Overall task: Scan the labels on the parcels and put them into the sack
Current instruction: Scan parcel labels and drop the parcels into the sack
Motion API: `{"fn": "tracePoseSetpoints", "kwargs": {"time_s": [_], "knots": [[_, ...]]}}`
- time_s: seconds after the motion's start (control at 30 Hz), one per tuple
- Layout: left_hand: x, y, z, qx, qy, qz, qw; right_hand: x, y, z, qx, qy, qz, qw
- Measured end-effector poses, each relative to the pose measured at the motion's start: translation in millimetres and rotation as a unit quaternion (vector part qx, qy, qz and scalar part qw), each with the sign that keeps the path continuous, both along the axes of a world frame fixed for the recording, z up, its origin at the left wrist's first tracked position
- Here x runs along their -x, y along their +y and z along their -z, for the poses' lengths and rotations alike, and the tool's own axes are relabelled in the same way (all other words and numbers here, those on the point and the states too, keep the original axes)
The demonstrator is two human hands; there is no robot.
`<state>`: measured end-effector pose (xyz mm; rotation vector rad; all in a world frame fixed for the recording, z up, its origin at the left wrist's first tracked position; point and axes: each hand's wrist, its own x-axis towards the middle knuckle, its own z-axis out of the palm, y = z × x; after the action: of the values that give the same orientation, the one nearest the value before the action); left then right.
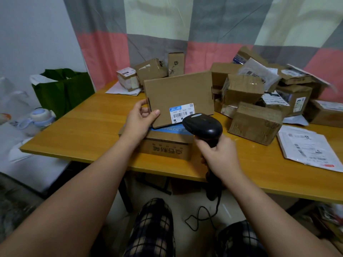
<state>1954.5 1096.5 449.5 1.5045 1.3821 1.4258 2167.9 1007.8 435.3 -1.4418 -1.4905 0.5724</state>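
My left hand [140, 120] grips the lower left edge of a flat cardboard parcel [178, 91], holding it tilted up with its white barcode label [182, 112] facing me. My right hand [220, 156] grips the handle of a black barcode scanner [203, 125], whose head sits just below and in front of the label. The parcel's bottom edge rests on a cardboard box with blue tape [167, 143] at the table's front. A green sack [63, 89] stands open to the left of the table.
A pile of several cardboard parcels [254, 123] and white mailer bags [308, 151] covers the right half of the wooden table [83, 130]. More boxes [150, 71] stand at the back. The scanner's cable [202, 216] hangs to the floor. A bottle [37, 119] lies left.
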Motion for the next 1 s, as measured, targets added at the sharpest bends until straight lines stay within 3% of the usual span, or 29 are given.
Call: {"fn": "tracePoseSetpoints", "kwargs": {"time_s": [0.73, 1.0], "knots": [[2, 4, 3, -0.001, -0.022, 0.013, 1.000, 5, -6, 7, 0.001, -0.002, -0.003, 1.000], [-5, -7, -3, -0.044, -0.047, -0.045, 0.997, 6, -3, 3, -0.013, 0.038, -0.023, 0.999]]}}
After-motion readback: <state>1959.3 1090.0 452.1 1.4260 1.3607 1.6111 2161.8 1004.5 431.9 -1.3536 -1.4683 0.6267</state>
